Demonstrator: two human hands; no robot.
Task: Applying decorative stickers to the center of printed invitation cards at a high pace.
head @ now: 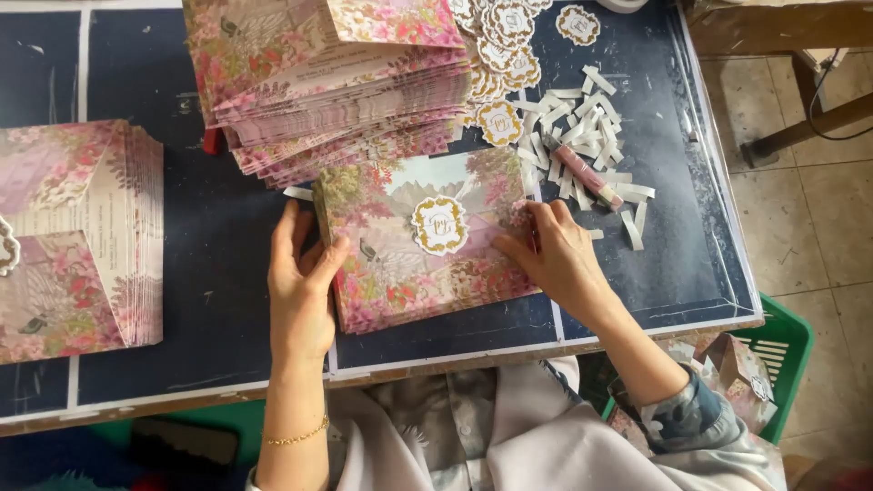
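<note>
At the middle of the dark blue table [227,273] lies a small stack of floral envelopes [423,241], the top one folded shut with a gold-edged round seal sticker [439,225] pressed at the flap's centre.

Left hand [300,282]: fingers spread along the stack's left edge, thumb over the corner, squaring it up; a loose hold, not clenched. Right hand [559,255]: flat on the stack's right edge, fingertips pressing the paper, nothing pinched.

Progress, as I judge it: top envelope looks closed and sealed. Just above the stack sits a tall fanned pile of matching printed cards [336,82], flaps open, apparently unsealed, so plenty seems left. Well to the left of the stack, a second neat pile [77,236], one seal showing at its edge, possibly finished pieces. Above and to the right of the stack: loose spare seals [500,45] and a heap of white backing strips [582,136], peeled, with a pink glue stick [587,175] lying on them.

Materials: glossy card, pink and green garden print, crisp folded edges; seals scalloped, stiff, cream with gold rim; strips thin, curled, papery. Table surface scuffed, with pale tape lines. Below and right of the stack, a green plastic crate [782,345] off the table edge.
</note>
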